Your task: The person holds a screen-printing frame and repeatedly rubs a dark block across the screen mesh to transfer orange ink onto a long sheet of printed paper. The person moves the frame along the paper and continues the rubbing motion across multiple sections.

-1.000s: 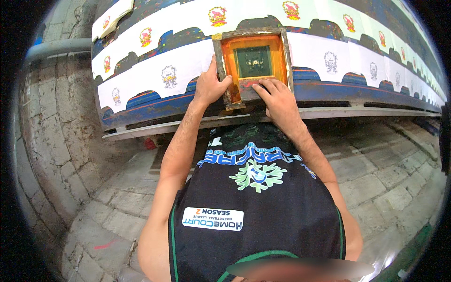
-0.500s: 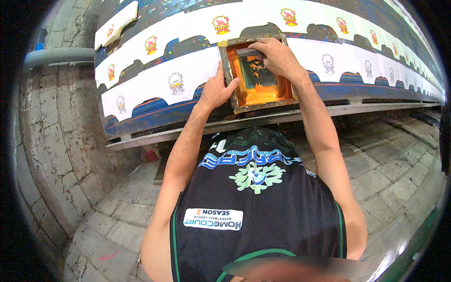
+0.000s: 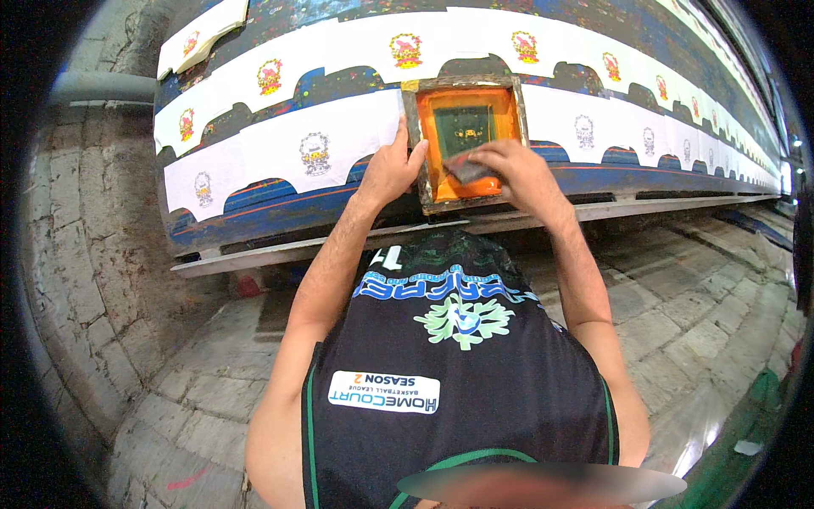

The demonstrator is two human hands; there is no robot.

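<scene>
I judge the rectangular brown wooden frame [image 3: 468, 82] stiff, best held where my spread left hand [image 3: 391, 170] touches, my right hand [image 3: 521, 173] gripping a flat dark blade [image 3: 463, 168].

Shows weathered brown-grey on the wooden frame [image 3: 466, 82], with vivid orange around the dark green centre panel [image 3: 453, 121] and its small yellow motif [image 3: 469, 133]. Runs to dark grey on the hand-held blade [image 3: 463, 170]. Plain white across the near cloth row [image 3: 263, 148], with grey line emblems [image 3: 315, 153] touched with yellow; white again on the far cloth row [image 3: 339, 47], with emblems in red, yellow and black. Deep blue along the table edge [image 3: 263, 197], with thin orange lines. Black on the jersey [image 3: 509, 390], with green piping [image 3: 311, 441], blue lettering [image 3: 415, 287], pale green emblem.
</scene>
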